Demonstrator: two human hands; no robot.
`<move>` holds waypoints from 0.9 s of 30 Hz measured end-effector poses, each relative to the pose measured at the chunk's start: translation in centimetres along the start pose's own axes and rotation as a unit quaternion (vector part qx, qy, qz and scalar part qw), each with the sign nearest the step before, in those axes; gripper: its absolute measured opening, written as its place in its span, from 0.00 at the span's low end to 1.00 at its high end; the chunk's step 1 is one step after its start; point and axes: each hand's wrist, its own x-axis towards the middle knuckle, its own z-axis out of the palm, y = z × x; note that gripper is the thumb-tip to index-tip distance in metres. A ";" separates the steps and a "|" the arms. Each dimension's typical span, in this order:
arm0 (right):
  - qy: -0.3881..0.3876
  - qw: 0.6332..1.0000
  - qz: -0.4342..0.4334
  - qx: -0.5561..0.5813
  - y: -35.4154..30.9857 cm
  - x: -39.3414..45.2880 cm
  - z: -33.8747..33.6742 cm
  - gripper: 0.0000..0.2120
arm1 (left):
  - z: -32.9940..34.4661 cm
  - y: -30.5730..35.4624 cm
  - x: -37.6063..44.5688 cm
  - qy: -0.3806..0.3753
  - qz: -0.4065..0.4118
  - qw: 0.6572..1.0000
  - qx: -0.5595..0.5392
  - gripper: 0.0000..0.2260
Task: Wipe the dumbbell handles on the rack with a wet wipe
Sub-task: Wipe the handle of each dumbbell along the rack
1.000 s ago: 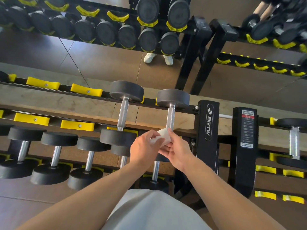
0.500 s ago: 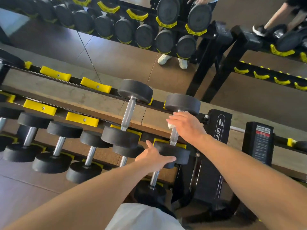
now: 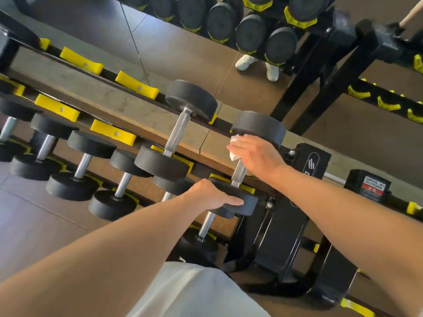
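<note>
On the top shelf of the black rack (image 3: 306, 168) lie two dumbbells with black round heads and steel handles. My right hand (image 3: 256, 154) holds a white wet wipe (image 3: 234, 148) wrapped round the upper part of the right dumbbell's handle (image 3: 239, 173), just below its far head (image 3: 258, 128). My left hand (image 3: 212, 196) rests on that dumbbell's near head (image 3: 246, 201), fingers laid flat along its rim. The second dumbbell's handle (image 3: 177, 133) lies to the left, untouched.
Several smaller dumbbells (image 3: 77, 170) sit on the lower shelf at left. Empty yellow cradles (image 3: 137, 86) line the top rails. A mirror behind reflects more dumbbells and white shoes (image 3: 256, 64). A labelled black upright (image 3: 370, 188) stands at right.
One second ago both hands held the wipe in front of the rack. My right hand then took it to the right dumbbell's handle and stays there; my left hand settled on the near head.
</note>
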 end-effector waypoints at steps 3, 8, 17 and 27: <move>-0.066 0.998 0.004 0.006 -0.3 -1.2 2.0 0.18 | 0.8 -0.4 0.0 0.015 -0.008 0.999 -0.033 0.47; -0.139 0.874 0.217 0.412 -4.2 -1.6 -0.1 0.22 | 1.2 -0.5 0.1 0.036 -0.003 0.998 -0.055 0.43; -0.084 0.996 -0.009 -0.007 0.8 -0.5 1.6 0.18 | 1.7 -0.3 -0.4 0.037 -0.018 0.996 -0.081 0.45; 0.068 0.938 0.205 0.272 -3.1 0.0 -1.5 0.19 | 1.7 0.2 -0.5 0.055 -0.005 0.997 -0.051 0.42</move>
